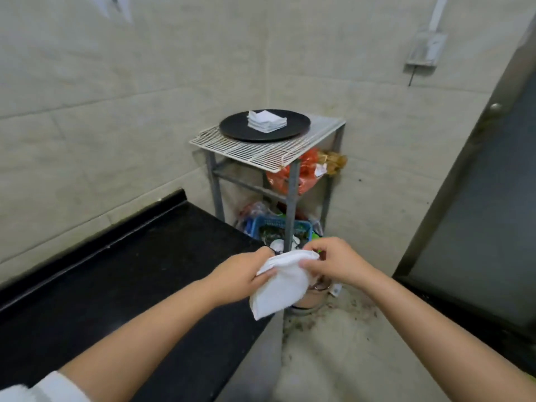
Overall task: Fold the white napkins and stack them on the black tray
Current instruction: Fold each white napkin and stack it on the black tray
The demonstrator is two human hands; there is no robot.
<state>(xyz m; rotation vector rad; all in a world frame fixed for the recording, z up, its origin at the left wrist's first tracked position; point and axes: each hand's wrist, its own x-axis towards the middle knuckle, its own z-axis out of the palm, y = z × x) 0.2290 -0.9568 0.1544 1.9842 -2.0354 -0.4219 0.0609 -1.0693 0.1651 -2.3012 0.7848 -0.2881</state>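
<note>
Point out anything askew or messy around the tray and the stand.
The stack of folded napkins sits uneven on the black tray, corners fanned out. The white wire rack overhangs the metal stand at the front. Plastic bags and clutter are stuffed underneath.

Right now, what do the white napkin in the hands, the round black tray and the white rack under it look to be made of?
White napkin: soft woven cloth, matte; it droops and bulges between the fingers.
Round black tray: smooth, faint sheen, thin raised rim; plastic or coated metal, cannot tell.
White rack: thin parallel wires, probably white-coated metal, on a grey metal frame.
</note>
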